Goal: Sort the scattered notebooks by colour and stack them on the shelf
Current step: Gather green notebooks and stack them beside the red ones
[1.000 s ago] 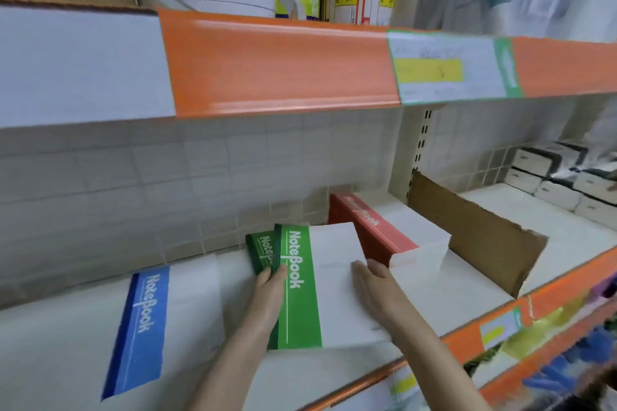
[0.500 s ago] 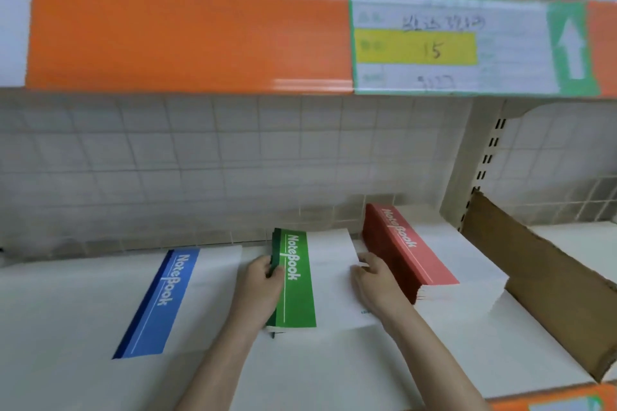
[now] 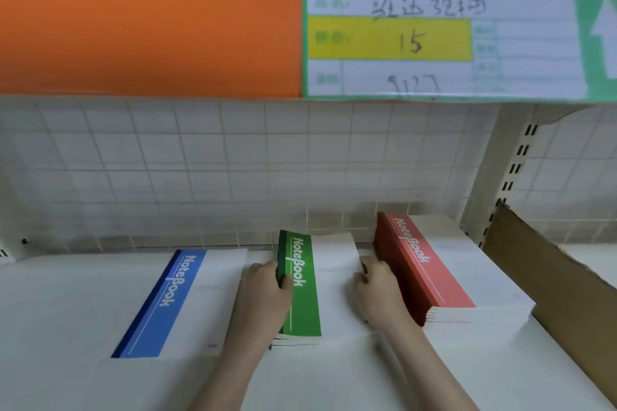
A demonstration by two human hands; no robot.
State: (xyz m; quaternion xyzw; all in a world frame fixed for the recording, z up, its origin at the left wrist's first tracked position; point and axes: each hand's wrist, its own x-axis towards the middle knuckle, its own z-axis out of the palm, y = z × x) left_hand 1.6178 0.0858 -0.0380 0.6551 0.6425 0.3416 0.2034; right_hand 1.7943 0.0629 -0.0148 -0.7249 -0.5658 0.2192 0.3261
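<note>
Down at the bottom centre of the frame, both hands are working the green notebook stack [image 3: 300, 287] on the white shelf [image 3: 60, 327]. The left hand [image 3: 263, 297] is gripping the green spine edge, thumb curling over the top cover, while the right hand [image 3: 377, 290] is pressing its fingers against the stack's white right edge, so the pile is being squeezed between them. It looks like a squaring-up step: the lower front pages are fanning out a little, so the person is going to want even pressure from both sides and a push back toward the tiled wall [image 3: 233, 170] to line the edges up.

Left of centre, the blue notebook [image 3: 167, 304] is lying flat, just beside the left hand. Right of centre, the red notebook stack [image 3: 424, 274] is sitting taller, and the right hand is working in the narrow gap beside it, so room for the fingers is looking tight there. Further right, a brown cardboard divider [image 3: 547, 280] is leaning at an angle. Across the top of the frame, the orange shelf edge [image 3: 150, 27] with its price label [image 3: 434, 37] is hanging low over the work, limiting headroom for lifting.
</note>
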